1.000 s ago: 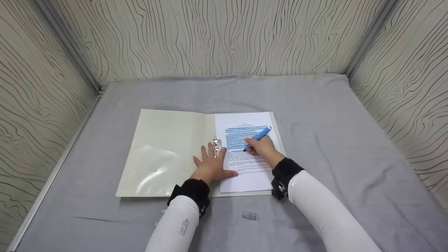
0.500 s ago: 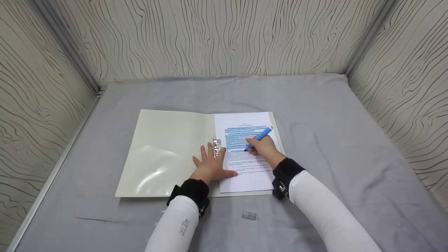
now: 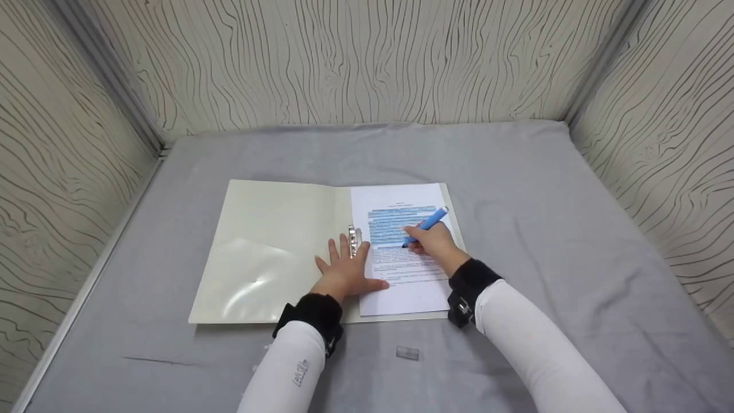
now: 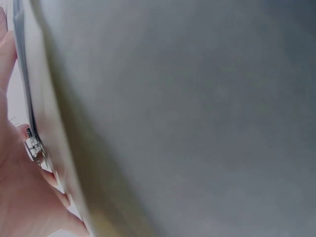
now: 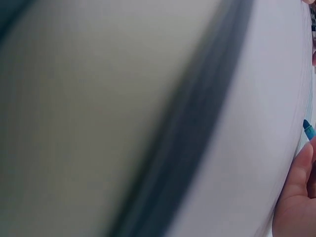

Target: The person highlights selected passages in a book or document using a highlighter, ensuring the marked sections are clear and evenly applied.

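Observation:
My right hand pinches a blue marker, its dark tip down at a line of print on the white sheet. Blue strokes cover the upper text; plain black lines run below. In the right wrist view, the marker's tip pokes out past my thumb. My left hand lies with fingers spread across the inner edge of the paper, thumb resting on the sheet. Beside its fingertips is the metal ring clip of an opened cream binder; the left wrist view shows that clip past my palm.
A small clear grey block lies on the grey cloth in front of the binder. Patterned panels enclose the back and both sides of the table. Black straps hold cameras on both wrists.
The right hand and marker have slid slightly to the right along the line of text. My left hand stays where it was on the paper.

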Tool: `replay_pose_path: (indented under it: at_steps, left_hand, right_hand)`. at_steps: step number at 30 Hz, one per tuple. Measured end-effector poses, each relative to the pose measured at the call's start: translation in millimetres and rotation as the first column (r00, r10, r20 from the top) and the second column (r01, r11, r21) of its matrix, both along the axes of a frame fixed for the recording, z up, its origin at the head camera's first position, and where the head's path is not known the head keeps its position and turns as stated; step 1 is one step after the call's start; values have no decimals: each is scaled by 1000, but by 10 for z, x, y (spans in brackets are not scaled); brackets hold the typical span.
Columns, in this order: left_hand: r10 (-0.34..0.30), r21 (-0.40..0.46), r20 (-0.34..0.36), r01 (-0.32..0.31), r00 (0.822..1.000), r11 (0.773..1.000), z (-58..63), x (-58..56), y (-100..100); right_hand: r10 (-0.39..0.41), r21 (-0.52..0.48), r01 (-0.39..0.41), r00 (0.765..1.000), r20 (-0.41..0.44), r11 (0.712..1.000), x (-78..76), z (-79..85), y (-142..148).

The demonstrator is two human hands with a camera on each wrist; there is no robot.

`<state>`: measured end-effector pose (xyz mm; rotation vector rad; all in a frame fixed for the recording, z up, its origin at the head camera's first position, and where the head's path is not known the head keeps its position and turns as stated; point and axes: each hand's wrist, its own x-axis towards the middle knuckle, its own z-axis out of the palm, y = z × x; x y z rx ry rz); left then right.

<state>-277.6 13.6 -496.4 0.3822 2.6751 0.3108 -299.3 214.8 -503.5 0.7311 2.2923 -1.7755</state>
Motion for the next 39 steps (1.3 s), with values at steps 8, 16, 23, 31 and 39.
replay_pose_path:
  at_steps: [8,16,23,31,39]
  left_hand:
    - [-1,-11,-7,1,1000,1000,6,6,7]
    - [-5,-6,-6,5,1000,1000,19,13,2]
    - [-7,-10,-1,7,1000,1000,29,11,1]
    - [-4,-10,0,4,1000,1000,16,9,3]
    - [6,-5,2,-6,1000,1000,17,11,5]
  right_hand:
    - [-13,-42,12,1000,-10,999,6,-4,20]
    - [-7,-29,7,1000,-2,1000,15,3,37]
    - [-2,-17,2,1000,0,1000,22,1,64]
    - [-4,-11,4,1000,-5,1000,23,-15,82]
    - [1,-15,-1,1000,10,1000,30,10,122]
